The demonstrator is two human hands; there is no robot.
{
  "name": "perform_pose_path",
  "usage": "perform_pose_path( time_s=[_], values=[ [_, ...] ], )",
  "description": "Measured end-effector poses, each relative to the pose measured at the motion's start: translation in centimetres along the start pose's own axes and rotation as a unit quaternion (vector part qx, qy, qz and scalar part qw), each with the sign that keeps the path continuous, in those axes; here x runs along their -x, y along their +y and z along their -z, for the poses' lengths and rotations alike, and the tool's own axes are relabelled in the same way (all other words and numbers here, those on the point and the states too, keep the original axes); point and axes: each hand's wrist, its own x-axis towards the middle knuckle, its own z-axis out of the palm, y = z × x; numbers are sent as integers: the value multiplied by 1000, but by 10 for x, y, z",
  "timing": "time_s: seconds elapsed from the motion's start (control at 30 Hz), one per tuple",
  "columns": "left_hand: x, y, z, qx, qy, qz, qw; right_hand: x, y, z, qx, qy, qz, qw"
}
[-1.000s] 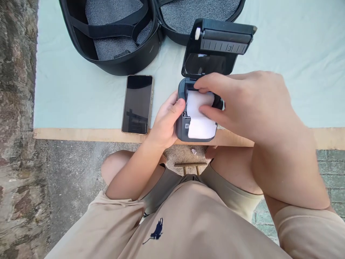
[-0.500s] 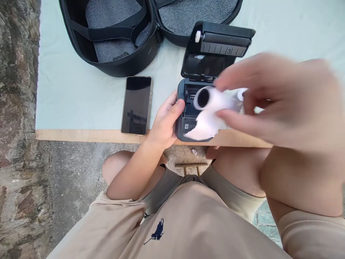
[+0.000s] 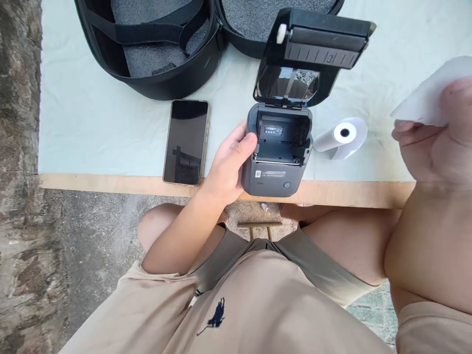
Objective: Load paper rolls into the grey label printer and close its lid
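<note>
My left hand (image 3: 229, 169) grips the left side of a dark grey portable label printer (image 3: 271, 183), thumb on its rim. The printer's lid (image 3: 326, 37) stands raised, and the paper bay inside is bare. At the right edge of the view, my right hand (image 3: 438, 142) is closed on a white paper roll (image 3: 424, 101); mostly its loose paper shows, the rest being hidden by the hand or out of frame. Between the printer and that hand, a second white paper roll (image 3: 328, 139) lies on its side, its dark core facing me and its end partly unwound.
A smartphone (image 3: 186, 142) with a dark screen lies left of the printer. Behind it sits an opened black zip case (image 3: 165, 81) with grey foam and a strap. The pale cloth ends at the table's wooden front edge (image 3: 110, 184), above my knees.
My right hand has carried the paper roll from above the printer to the far right. The printer's bay and the second roll are now uncovered. My left hand still holds the printer.
</note>
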Motion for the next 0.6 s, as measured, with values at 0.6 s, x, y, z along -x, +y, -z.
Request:
perform_pose_path(
  time_s=[0.6],
  values=[
    [1,-1,1,-29,-1,-10,1000,2,-4,-14,236,-12,37,971]
  ],
)
